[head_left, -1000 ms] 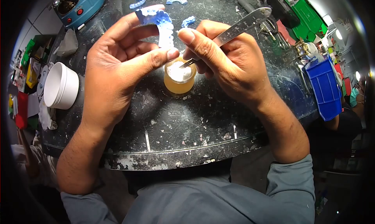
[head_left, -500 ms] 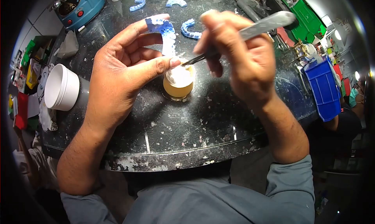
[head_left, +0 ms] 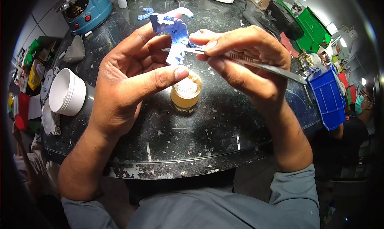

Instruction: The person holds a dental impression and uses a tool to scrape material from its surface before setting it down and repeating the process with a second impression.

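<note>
Left hand [head_left: 124, 85] pinches blue dental impression [head_left: 174, 33] above mid-bench; right hand [head_left: 244, 65] closed on metal spatula [head_left: 256, 63], tip touching impression; small yellow cup [head_left: 186, 95] of white paste just beneath.

I see a blue tooth mold [head_left: 173, 33] held up over the table, curved like a horseshoe, with white paste on its lower end. A thin metal spatula [head_left: 256, 63] lies almost flat, its tip touching the mold. Below them stands a small yellow cup [head_left: 186, 94], open, with white paste inside.
</note>
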`<state>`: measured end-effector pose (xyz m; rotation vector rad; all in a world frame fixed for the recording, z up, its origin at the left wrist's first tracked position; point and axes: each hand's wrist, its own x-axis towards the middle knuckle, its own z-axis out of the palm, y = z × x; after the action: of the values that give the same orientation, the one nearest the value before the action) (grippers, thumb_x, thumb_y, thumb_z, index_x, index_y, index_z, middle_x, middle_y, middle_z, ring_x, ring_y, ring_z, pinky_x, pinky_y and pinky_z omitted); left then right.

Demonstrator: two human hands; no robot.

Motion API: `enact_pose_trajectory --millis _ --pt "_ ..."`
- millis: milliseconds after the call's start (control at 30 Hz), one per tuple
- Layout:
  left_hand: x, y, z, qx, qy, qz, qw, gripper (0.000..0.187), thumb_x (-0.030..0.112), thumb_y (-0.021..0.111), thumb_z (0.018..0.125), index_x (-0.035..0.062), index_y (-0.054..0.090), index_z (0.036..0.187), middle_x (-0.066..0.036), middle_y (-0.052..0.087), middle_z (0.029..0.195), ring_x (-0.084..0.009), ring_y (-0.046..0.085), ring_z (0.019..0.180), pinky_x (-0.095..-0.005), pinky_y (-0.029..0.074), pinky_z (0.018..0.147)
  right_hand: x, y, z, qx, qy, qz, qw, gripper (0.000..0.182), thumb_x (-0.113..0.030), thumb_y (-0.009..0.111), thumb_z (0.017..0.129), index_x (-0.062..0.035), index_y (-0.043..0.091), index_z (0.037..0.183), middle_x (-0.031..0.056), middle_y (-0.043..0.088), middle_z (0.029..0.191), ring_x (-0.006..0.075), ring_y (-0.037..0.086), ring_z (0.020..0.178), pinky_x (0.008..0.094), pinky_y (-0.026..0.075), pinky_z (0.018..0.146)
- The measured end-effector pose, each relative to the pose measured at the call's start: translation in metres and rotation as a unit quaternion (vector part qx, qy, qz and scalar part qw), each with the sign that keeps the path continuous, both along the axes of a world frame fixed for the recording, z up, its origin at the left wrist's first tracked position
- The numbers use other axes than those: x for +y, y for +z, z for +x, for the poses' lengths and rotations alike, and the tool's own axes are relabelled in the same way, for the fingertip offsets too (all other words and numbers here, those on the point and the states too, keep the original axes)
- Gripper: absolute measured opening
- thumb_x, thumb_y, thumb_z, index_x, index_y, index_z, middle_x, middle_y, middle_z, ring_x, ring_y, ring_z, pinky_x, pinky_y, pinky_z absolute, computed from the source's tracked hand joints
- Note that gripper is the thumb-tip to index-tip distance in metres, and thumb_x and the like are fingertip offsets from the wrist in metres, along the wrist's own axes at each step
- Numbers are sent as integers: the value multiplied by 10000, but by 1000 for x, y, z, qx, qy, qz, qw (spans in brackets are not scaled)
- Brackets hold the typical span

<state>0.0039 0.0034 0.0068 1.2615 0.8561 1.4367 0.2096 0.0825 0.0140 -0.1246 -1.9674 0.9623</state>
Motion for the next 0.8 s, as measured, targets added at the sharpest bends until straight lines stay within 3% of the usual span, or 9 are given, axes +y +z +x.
enact_pose_trajectory --millis 67,267,800 --pt "0 0 1 4 5 10 1000 736 13 722 707 21 470 1399 -133 495 1414 -215 513 1261 -361 359 1096 0 -1 -1 5 4 17 1000 192 118 618 804 59 616 987 178 672 957 335 660 1051 477 469 1012" --pt "-1 1 2 4 12 5 1000 730 0 712 702 13 476 1392 -131 475 1436 -220 496 1276 -355 340 1107 -2 -3 -5 0 -21 70 997 202 155 615 780 59 634 957 164 666 948 316 667 1034 458 476 1006" --pt "-1 -1 2 6 17 10 1000 725 22 759 698 -3 486 1369 -166 442 1458 -246 522 1257 -387 391 1088 -2 -2 -3 1 -9 66 998 230 167 615 752 64 630 958 165 660 949 323 659 1050 449 477 1000"
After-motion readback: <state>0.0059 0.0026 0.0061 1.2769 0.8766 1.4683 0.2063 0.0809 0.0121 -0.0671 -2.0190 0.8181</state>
